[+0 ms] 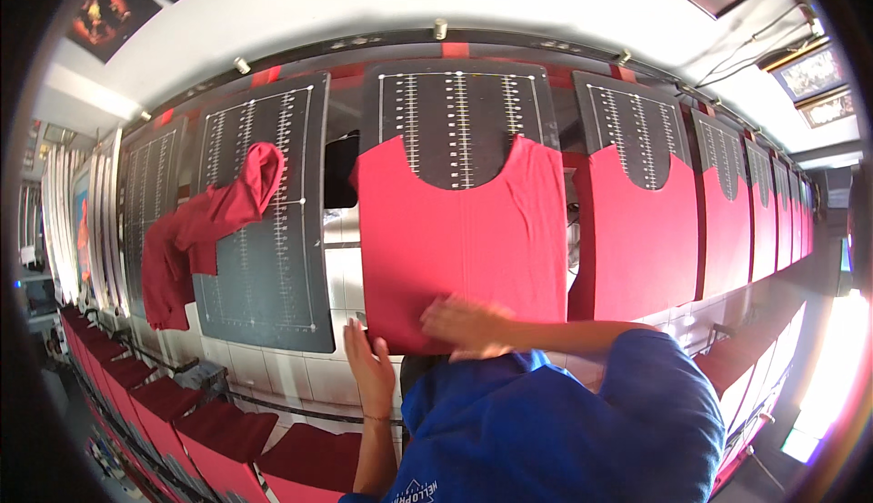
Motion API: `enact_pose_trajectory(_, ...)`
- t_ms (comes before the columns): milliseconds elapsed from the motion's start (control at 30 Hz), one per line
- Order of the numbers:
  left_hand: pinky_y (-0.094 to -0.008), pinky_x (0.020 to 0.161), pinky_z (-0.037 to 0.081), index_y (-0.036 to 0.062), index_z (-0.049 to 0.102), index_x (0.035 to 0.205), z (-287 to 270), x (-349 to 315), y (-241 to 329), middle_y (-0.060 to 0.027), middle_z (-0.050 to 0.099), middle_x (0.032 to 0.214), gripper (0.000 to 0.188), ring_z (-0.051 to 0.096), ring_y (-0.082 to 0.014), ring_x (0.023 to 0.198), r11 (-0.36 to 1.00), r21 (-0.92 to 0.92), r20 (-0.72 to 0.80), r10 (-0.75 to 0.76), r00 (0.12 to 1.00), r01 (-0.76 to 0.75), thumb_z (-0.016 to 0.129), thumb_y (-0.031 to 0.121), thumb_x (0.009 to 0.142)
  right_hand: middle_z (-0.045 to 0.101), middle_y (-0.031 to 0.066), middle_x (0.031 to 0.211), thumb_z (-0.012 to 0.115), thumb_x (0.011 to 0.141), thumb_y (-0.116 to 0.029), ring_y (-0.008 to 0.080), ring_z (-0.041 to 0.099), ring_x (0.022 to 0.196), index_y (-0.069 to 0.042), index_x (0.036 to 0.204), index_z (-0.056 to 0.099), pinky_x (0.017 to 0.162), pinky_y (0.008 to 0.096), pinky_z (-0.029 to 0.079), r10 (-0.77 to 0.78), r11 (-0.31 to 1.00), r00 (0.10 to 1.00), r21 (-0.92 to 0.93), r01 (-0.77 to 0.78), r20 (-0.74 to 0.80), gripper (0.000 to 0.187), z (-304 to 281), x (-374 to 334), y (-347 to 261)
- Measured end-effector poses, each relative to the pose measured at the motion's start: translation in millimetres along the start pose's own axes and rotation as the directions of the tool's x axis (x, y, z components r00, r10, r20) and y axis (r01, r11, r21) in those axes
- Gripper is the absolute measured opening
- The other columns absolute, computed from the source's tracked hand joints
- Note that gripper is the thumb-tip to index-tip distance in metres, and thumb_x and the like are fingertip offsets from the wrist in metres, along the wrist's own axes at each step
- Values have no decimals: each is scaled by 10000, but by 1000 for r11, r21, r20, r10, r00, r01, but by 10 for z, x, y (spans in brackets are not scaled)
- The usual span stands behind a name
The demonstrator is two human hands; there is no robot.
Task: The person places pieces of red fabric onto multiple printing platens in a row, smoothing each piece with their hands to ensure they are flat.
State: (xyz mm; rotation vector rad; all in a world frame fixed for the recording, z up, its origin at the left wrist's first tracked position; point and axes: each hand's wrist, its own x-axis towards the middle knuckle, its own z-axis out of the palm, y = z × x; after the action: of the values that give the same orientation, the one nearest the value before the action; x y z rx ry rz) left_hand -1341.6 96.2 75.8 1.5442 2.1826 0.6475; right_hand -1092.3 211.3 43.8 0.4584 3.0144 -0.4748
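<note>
lying flat, unclenched, the right hand (pixel 468 326) seemingly smooths the red shirt (pixel 464 248) over its supporting board (pixel 432 112); left hand (pixel 371 374) empty.

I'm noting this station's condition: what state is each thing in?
Centre shirt: spread on its board, creased at upper right.
Red shirt to its right: spread out.
Dark red garment: bunched up.
Left board: partly covered by that garment.
Left hand: open, beside the centre shirt.
Right hand: open, over the shirt's lower part.
</note>
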Motion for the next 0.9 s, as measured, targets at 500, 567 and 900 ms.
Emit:
enact_pose_trajectory(500,-522,1218,192,-4,343,1515,1562,931,2123,-180,298,1600,739,261,-358,1486,683,25,382,668,638,-730,541,452,968,683,257,1062,629,947,-368,402,645,1056,12,1024,675,885,452,511,911,276,385,474,-836,148,391,-1175,-1166,2575)
enact_pose_trajectory(567,-508,1226,175,4,346,1518,1590,953,2168,-161,249,1624,734,207,-339,1507,688,53,401,649,646,-724,524,465,975,689,214,981,666,891,-275,395,657,974,-6,902,654,829,451,521,904,368,427,479,-797,15,269,-1528,-1132,2219)
enact_pose_trajectory(900,-590,971,467,42,642,1213,1783,1253,2427,-166,721,934,495,703,-326,858,747,85,220,631,744,-659,567,455,951,655,164,891,694,764,4,335,694,845,17,932,545,668,407,550,579,710,782,613,-346,-230,225,-1362,-1294,1795)
